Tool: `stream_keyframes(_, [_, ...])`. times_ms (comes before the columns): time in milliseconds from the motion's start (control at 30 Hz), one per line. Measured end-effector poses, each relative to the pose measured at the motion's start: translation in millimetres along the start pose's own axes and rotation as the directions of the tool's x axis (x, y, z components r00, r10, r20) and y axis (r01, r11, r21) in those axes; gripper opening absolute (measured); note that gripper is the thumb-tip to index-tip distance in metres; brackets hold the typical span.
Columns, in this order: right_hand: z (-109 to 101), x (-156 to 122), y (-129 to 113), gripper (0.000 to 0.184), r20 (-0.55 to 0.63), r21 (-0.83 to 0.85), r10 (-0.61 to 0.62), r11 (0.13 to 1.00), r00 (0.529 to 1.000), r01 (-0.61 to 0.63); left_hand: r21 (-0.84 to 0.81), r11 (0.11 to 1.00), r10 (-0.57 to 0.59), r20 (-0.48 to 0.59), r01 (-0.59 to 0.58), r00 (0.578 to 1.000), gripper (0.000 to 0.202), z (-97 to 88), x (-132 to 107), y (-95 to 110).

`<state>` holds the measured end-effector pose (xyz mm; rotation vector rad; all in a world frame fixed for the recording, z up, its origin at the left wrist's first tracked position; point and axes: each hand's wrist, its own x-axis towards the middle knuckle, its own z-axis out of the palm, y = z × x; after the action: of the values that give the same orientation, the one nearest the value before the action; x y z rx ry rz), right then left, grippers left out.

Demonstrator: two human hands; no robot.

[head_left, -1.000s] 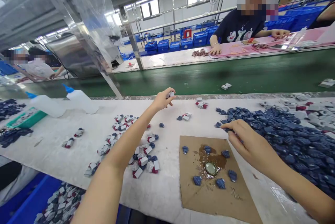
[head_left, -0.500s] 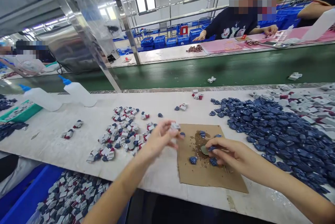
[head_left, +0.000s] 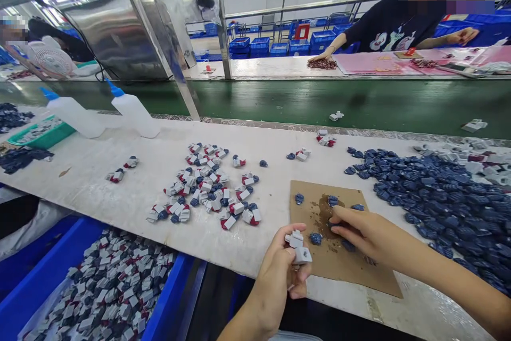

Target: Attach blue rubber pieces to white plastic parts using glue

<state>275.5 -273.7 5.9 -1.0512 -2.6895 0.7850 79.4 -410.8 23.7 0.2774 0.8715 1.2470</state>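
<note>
My left hand (head_left: 277,269) is closed around a light grey moulded plastic piece (head_left: 302,255) with a hole in one face, held up at the near left edge of the cardboard sheet (head_left: 343,271). Over the cardboard, my right hand (head_left: 365,232) pinches a small dark blue moulded piece (head_left: 332,223), mostly covered by the fingertips, at a dark wet patch (head_left: 325,202). Around it on the cardboard lie several more blue pieces, one blue piece (head_left: 315,238) between the two hands.
A large heap of blue pieces (head_left: 447,197) spreads at right, with grey pieces (head_left: 489,163) behind. Joined grey, red and blue pieces (head_left: 207,181) cover the table's left middle. A blue bin (head_left: 163,298) of them stands below. White bottles (head_left: 136,115) and a green conveyor (head_left: 271,99) lie beyond; a co-worker sits opposite.
My left hand has come down and nearer to me, turning the grey piece into clear view. My right hand stays over the cardboard, its fingertips at the wet patch. The camera view has shifted.
</note>
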Motion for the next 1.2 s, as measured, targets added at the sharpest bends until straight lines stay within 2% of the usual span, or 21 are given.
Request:
stream_keyframes(100, [-4.2, 0.9, -1.4, 0.018, 0.004, -0.004, 0.002, 1.000, 1.000, -0.002, 0.086, 0.991, 0.104, -0.038, -0.100, 0.994, 0.057, -3.5, 2.2, -4.4])
stream_keyframes(167, [-8.5, -1.0, -8.6, 0.019, -0.005, 0.026, 0.014, 1.000, 1.000, -0.014, 0.079, 0.986, 0.150, -0.071, -0.145, 0.986, 0.053, -3.7, 3.5, -6.0])
stream_keyframes(233, [-14.2, -5.8, -23.8, 0.023, -0.087, 0.128, 0.071, 0.990, 0.994, -0.060, 0.050, 0.983, 0.182, -0.091, -0.178, 0.979, 0.042, -2.6, 4.1, -6.6])
stream_keyframes(333, [-22.3, -16.1, -53.9, 0.031, -0.250, 0.351, 0.172, 0.933, 0.953, -0.076, 0.020, 0.976, 0.218, -0.072, -0.217, 0.973, 0.029, -0.4, 4.2, -7.1])
stream_keyframes(400, [-25.2, -21.7, -70.0, 0.031, -0.235, 0.438, 0.173, 0.897, 0.956, -0.055, 0.010, 0.974, 0.227, -0.037, -0.227, 0.973, 0.027, 0.6, 4.0, -7.7])
stream_keyframes(500, [-26.1, -24.8, -81.5, 0.026, -0.129, 0.497, 0.138, 0.866, 0.982, -0.056, 0.032, 0.976, 0.214, -0.008, -0.214, 0.977, 0.027, 1.5, 3.2, -8.5])
stream_keyframes(567, [-25.9, -23.6, -84.4, 0.024, -0.109, 0.524, 0.127, 0.850, 0.986, -0.051, 0.069, 0.977, 0.201, -0.011, -0.200, 0.980, 0.025, 2.2, 1.9, -8.7])
stream_keyframes(733, [-26.9, -18.5, -93.8, 0.024, -0.161, 0.581, 0.140, 0.814, 0.977, -0.021, 0.082, 0.979, 0.191, -0.013, -0.189, 0.982, 0.026, 4.4, -1.2, -6.4])
stream_keyframes(833, [-24.4, -18.4, -95.2, 0.023, -0.107, 0.605, 0.131, 0.795, 0.986, -0.040, 0.110, 0.976, 0.193, -0.036, -0.188, 0.981, 0.025, 5.6, -2.4, -2.7])
stream_keyframes(933, [-16.0, -20.1, -89.2, 0.023, -0.039, 0.646, 0.114, 0.761, 0.993, -0.062, 0.155, 0.972, 0.188, -0.067, -0.176, 0.980, 0.025, 8.4, -3.3, -1.1])
stream_keyframes(1100, [5.0, -21.1, -79.6, 0.026, -0.110, 0.736, 0.139, 0.677, 0.984, -0.013, 0.141, 0.970, 0.211, -0.074, -0.199, 0.975, 0.026, 11.1, 0.1, -10.5])
stream_keyframes(1200, [16.2, -19.8, -78.6, 0.028, -0.101, 0.763, 0.157, 0.646, 0.982, -0.025, 0.197, 0.957, 0.232, -0.076, -0.214, 0.970, 0.027, 0.9, 1.6, -13.6])
